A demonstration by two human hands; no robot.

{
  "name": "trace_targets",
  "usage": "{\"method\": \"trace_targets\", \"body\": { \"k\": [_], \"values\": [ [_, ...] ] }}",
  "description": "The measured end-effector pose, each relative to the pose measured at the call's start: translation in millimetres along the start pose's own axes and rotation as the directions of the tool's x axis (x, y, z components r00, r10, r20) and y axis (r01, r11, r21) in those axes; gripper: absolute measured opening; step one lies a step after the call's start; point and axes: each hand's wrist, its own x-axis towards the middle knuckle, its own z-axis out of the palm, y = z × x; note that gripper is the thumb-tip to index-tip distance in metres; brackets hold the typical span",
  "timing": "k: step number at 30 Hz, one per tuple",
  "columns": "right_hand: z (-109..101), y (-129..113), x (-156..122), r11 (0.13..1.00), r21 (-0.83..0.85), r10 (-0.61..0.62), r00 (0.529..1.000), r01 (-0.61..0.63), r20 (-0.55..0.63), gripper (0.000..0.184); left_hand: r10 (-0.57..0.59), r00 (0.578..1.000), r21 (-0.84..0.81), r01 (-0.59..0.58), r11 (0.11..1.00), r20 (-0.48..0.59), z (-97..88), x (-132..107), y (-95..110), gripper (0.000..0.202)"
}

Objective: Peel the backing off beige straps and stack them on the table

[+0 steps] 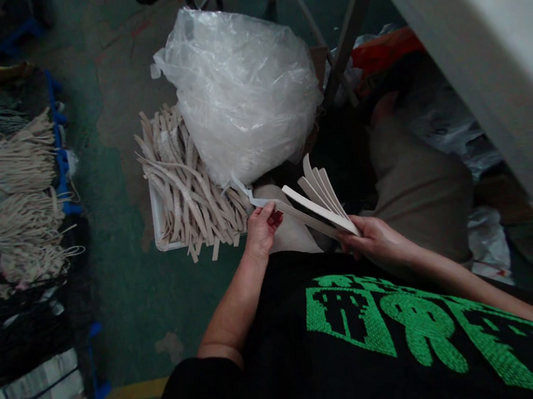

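My right hand [377, 239] grips the lower ends of several long beige strips [321, 197], which fan upward and to the left. My left hand [261, 227] pinches the end of one strip [267, 203] at the left side of the fan. Both hands hover over my lap, above my black shirt with green print [392, 321]. Just ahead of my left hand, a white tray [158, 223] on the floor holds a heap of the same beige strips [188, 185].
A big crumpled clear plastic bag [241, 89] rests on the tray's right side. Bundles of beige and black cords [26, 197] lie on blue racks at the left. A white table [499, 41] with metal legs runs along the right. The floor is green.
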Motion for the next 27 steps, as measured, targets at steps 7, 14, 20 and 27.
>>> {"method": "trace_targets", "body": {
  "k": [7,14,20,27],
  "values": [
    [-2.7,-0.8,1.3,1.000,-0.015,0.008,0.999,-0.008,0.036,0.026,-0.033,0.999,-0.011,0.033,0.999,0.007,2.4,-2.6,-0.3,0.029],
    [-1.0,-11.7,11.9,0.999,0.005,0.042,0.998,-0.042,0.043,0.021,-0.089,0.996,0.087,0.086,0.992,0.028,5.7,-6.0,-6.4,0.031],
    [4.6,-19.2,37.0,0.980,0.193,0.037,0.995,-0.055,0.091,0.041,-0.179,0.977,0.141,0.162,0.977,0.114,15.9,-19.9,-22.9,0.037],
    [-7.3,-20.0,-9.9,0.987,0.160,0.007,0.998,-0.017,0.061,0.047,-0.091,0.984,0.168,0.065,0.984,0.154,30.1,-47.7,-17.4,0.037]
  ]
}}
